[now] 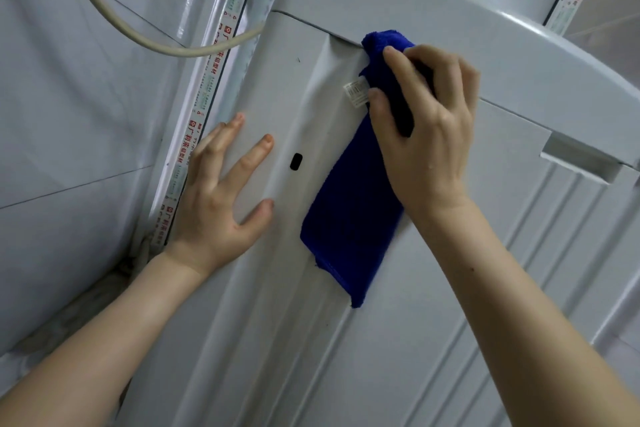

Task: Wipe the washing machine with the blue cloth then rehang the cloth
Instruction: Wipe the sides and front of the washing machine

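The white washing machine [450, 288] fills the middle and right of the head view, its ribbed side panel facing me. A folded blue cloth [341, 218] with a small white label lies flat against that panel, just under the top rim. My right hand [429, 128] grips the cloth's upper part, fingers curled round it, and presses it to the panel. My left hand [221, 198] rests flat on the panel's left edge, fingers spread, holding nothing.
A beige hose [114, 21] loops across the upper left in front of the tiled wall [69, 114]. A taped frame strip [204, 107] runs beside the machine's left edge. A recessed handle [581, 163] sits on the right. A small black slot [296, 161] lies between my hands.
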{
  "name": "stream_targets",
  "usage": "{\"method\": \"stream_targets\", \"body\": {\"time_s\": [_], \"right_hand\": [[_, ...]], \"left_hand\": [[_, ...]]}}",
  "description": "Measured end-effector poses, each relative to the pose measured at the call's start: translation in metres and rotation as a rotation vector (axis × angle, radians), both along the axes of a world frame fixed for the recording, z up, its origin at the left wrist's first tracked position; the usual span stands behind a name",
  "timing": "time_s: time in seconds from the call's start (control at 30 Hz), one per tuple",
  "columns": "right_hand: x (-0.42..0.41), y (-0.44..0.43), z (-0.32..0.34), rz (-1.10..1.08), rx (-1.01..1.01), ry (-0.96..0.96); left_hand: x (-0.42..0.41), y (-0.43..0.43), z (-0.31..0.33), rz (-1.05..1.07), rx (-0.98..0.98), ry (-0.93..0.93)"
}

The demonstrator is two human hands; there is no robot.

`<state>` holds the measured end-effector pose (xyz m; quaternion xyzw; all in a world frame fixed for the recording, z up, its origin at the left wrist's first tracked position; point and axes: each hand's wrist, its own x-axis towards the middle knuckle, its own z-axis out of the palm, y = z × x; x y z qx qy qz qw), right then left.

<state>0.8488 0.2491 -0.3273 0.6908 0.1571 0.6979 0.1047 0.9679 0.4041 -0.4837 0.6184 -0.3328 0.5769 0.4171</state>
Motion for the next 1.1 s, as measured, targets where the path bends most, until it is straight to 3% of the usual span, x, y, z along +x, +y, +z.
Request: {"method": "stream_targets", "body": {"time_s": [0.1,0.2,0.27,0.37,0.43,0.57,0.7,0.8,0.97,1.1], "right_hand": [[0.003,-0.003,-0.017,-0.020,0.014,0.134],[0.007,0.001,-0.049,0.035,0.100,0.082],[0.010,0.007,-0.103,0.082,0.152,0.066],[0.002,0.009,-0.215,0.068,0.157,0.207],[-0.004,0.004,-0.249,0.080,0.108,0.263],[0.004,0.003,-0.188,0.176,0.035,0.266],[0.018,0.015,-0.062,0.208,0.112,0.104],[0.029,0.028,-0.014,0.194,0.137,0.029],[0.034,0.030,-0.087,0.184,0.076,0.060],[0.031,0.036,-0.169,0.132,0.038,0.182]], "left_hand": [[0.000,0.001,0.000,-0.006,0.006,0.004],[-0.001,0.001,0.000,-0.014,0.025,0.023],[-0.001,0.002,0.000,-0.014,0.038,0.025],[-0.001,0.004,-0.001,-0.029,0.037,0.016],[-0.002,0.005,-0.002,-0.063,0.014,0.015],[-0.002,0.008,-0.002,-0.169,-0.028,0.060],[-0.002,0.010,0.000,-0.341,-0.128,0.106],[-0.002,0.014,0.005,-0.407,-0.138,0.144],[0.001,0.040,0.020,-0.717,-0.242,0.453],[0.003,0.056,0.022,-0.797,-0.164,0.533]]}}
